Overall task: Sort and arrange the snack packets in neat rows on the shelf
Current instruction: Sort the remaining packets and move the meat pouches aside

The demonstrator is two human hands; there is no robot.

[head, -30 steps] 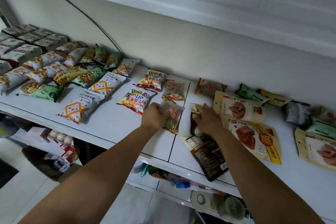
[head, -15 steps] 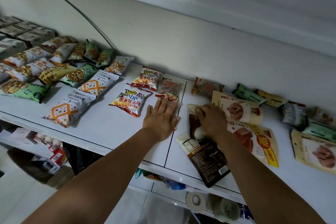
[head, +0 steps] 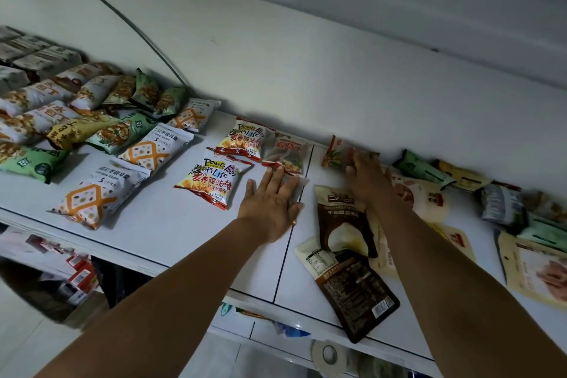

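Note:
Snack packets lie on a white shelf (head: 171, 224). My left hand (head: 270, 202) rests flat, fingers spread, on a small clear packet (head: 296, 182) beside two red-and-yellow chip packets (head: 211, 181) (head: 245, 139). Just behind it lies a matching clear packet with a red label (head: 287, 152). My right hand (head: 365, 175) stretches toward the back wall, its open fingertips at a red-and-clear packet (head: 334, 153); I cannot tell whether they touch it. Two brown pouches (head: 340, 215) (head: 359, 288) lie below my right forearm.
White packets with orange crosses (head: 95, 193) and green, yellow and white packets (head: 119, 132) form rows at the left. Beige pouches (head: 420, 196) and mixed green and grey packets (head: 503, 205) lie loose at the right. A tape roll (head: 328, 354) sits on the lower shelf.
My left hand has set the small clear packet down and flattened on it. My right hand left the brown pouch and moved back toward the red-and-clear packet at the wall.

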